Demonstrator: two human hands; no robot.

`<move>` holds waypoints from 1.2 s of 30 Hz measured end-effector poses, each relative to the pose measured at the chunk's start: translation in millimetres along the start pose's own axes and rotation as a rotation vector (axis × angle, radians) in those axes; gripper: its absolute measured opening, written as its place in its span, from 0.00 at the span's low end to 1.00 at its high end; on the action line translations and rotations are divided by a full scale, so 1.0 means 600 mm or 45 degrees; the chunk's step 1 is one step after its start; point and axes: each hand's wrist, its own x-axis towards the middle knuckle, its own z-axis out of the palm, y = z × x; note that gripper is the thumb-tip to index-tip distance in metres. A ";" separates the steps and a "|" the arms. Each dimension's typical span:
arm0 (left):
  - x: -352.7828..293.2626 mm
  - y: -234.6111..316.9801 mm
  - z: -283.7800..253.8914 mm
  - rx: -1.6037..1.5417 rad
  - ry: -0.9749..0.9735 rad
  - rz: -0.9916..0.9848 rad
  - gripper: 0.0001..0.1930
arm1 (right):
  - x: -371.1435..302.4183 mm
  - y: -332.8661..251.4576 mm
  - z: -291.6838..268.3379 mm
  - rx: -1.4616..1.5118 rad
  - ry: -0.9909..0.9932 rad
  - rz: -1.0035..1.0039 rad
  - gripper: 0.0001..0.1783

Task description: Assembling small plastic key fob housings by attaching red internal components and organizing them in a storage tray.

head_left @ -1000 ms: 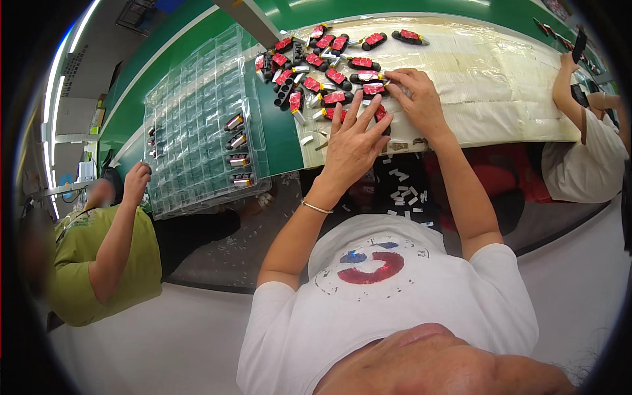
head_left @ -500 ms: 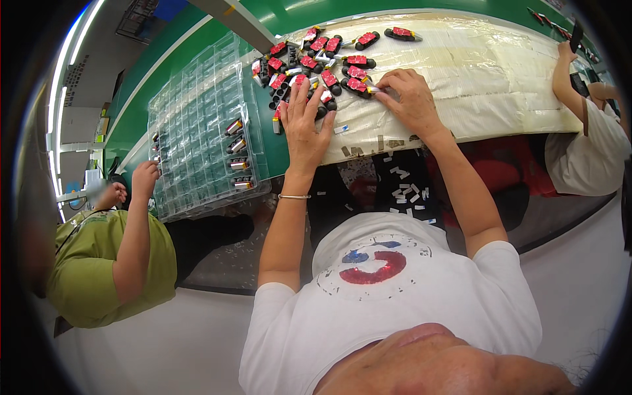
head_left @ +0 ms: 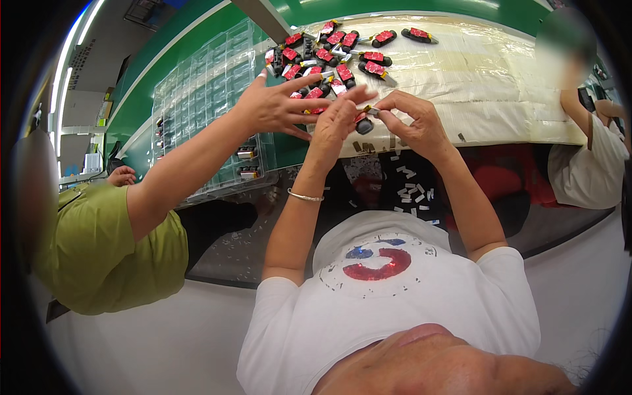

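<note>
Seated worker seen from above, both hands raised over the near edge of the bench (head_left: 500, 85), which is covered in pale plastic sheeting. The left hand (head_left: 336, 122) and right hand (head_left: 411, 122) meet at the fingertips, both pinched together on one small black-and-red part (head_left: 366, 113) (its exact shape is too small to make out); the part sits between the two hands, just above the bench edge and near the heap. Behind the hands lies a heap of similar black parts with red labels (head_left: 342, 56), spread over the sheeting; to their left stands a clear compartment tray (head_left: 197, 112) on a green surface, a few parts lodged in its nearer cells. A neighbour in a green shirt (head_left: 112, 257) stretches an arm across, the open hand (head_left: 273, 105) with fingers spread hovering at the heap's near side, just beside the worker's left hand. Small white scraps (head_left: 411, 187) lie scattered on the dark floor below the bench; another person in white (head_left: 589, 164) sits at far right.
</note>
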 end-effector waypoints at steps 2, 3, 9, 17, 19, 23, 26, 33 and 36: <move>-0.006 -0.007 0.024 0.184 0.002 -0.072 0.20 | -0.009 -0.010 -0.020 0.020 0.021 0.160 0.05; -0.013 -0.002 0.034 0.265 0.033 -0.105 0.19 | -0.012 -0.011 -0.021 0.068 0.035 0.189 0.05; -0.068 -0.023 -0.003 0.736 0.273 -0.035 0.12 | -0.017 -0.014 0.030 0.078 -0.009 0.040 0.08; -0.075 -0.021 0.031 0.542 0.265 -0.041 0.11 | -0.058 -0.028 0.005 0.345 -0.164 0.382 0.13; -0.081 -0.015 0.032 0.511 0.288 -0.043 0.11 | -0.060 -0.028 0.011 0.513 -0.153 0.421 0.14; -0.087 -0.018 0.019 0.418 0.358 -0.098 0.09 | -0.066 -0.022 0.026 0.903 -0.145 0.572 0.16; -0.089 -0.018 0.016 0.422 0.378 -0.091 0.09 | -0.066 -0.017 0.031 0.995 -0.142 0.639 0.16; -0.093 -0.009 0.017 0.453 0.381 0.028 0.08 | -0.060 -0.026 0.040 1.053 -0.127 0.686 0.16; -0.092 0.001 0.035 0.553 0.390 0.083 0.08 | -0.062 -0.017 0.046 1.089 -0.080 0.692 0.14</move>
